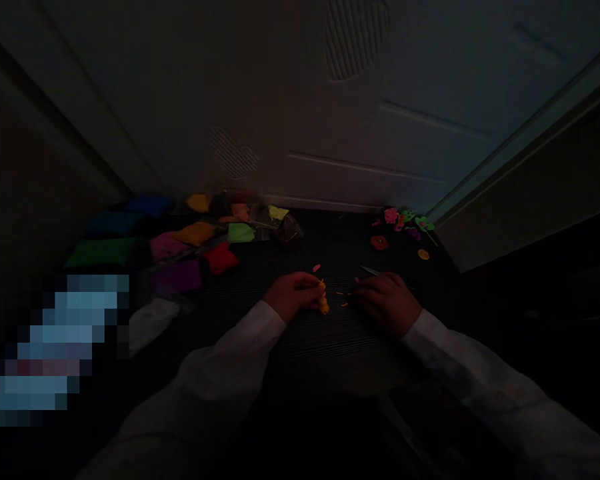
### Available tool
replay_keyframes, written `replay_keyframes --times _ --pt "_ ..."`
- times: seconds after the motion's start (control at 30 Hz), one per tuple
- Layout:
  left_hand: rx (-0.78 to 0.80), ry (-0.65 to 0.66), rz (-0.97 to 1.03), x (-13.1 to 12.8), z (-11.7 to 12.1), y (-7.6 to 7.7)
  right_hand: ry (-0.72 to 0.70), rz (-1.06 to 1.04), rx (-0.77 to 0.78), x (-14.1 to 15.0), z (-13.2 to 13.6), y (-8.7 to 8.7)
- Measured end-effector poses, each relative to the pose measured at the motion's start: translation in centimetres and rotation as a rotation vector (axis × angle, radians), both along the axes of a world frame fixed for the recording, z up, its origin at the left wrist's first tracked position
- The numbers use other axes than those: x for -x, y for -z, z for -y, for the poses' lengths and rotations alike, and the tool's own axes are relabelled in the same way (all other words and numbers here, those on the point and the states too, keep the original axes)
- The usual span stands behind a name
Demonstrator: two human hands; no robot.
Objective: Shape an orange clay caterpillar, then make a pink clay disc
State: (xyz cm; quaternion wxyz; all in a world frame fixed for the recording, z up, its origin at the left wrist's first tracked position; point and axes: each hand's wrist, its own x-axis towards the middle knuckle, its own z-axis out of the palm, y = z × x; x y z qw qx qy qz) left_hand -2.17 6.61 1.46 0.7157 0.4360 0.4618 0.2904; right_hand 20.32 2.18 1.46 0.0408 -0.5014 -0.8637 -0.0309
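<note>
left hand [295, 295] is pinching a yellow figure [324, 306], seemingly assembling; right hand [387, 300] (grip unclear) is likely needing orange strips [345, 305] next.

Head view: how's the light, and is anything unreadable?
Head view: very dim, table near black; head view: the orange piece at the left hand shows its colour; head view: a bright, pixelated patch at left hides what lies there.

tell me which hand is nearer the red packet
Left. The left hand is right of the red packet, slightly closer to the wearer; the right hand is farther right, past the orange piece.
</note>
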Motion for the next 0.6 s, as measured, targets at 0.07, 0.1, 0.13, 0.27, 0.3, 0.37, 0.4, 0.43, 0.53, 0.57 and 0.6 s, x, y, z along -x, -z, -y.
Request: replay_keyframes --times 0.07,0.1,0.13,0.27,0.3,0.37,0.4,0.43,0.53,0.57,0.6 --pt "-0.057 0.042 -0.045 0.1 0.0 0.0 -0.013 -0.015 0.006 0.5 0.0 0.1" --pt "-0.085 0.059 -0.072 0.1 0.0 0.1 -0.011 -0.016 0.006 0.8 -0.1 0.1" --pt "-0.102 0.071 -0.098 0.1 0.0 0.2 -0.005 -0.013 0.007 1.0 -0.2 0.1" --pt "-0.059 0.077 -0.145 0.1 0.0 0.7 0.027 -0.013 0.014 1.6 -1.0 0.3" --pt "-0.049 0.074 -0.149 0.0 0.0 0.8 0.026 -0.019 0.016 1.8 -1.2 0.3" --pt "-0.042 0.066 -0.152 -0.1 0.0 0.9 0.015 -0.028 0.021 2.2 -1.4 0.3" --pt "-0.041 0.064 -0.153 -0.1 0.0 1.0 0.011 -0.031 0.022 2.4 -1.5 0.4" --pt "-0.041 0.057 -0.156 -0.1 0.0 1.0 0.012 -0.036 0.021 2.6 -1.5 0.4" --pt "-0.045 0.039 -0.155 -0.1 0.0 1.1 0.026 -0.051 0.018 3.0 -1.7 0.6" --pt "-0.048 0.034 -0.149 -0.1 -0.1 1.2 0.03 -0.057 0.019 3.1 -1.7 0.6" --pt "-0.051 0.033 -0.139 0.0 -0.1 1.2 0.031 -0.062 0.022 3.1 -1.8 0.7"
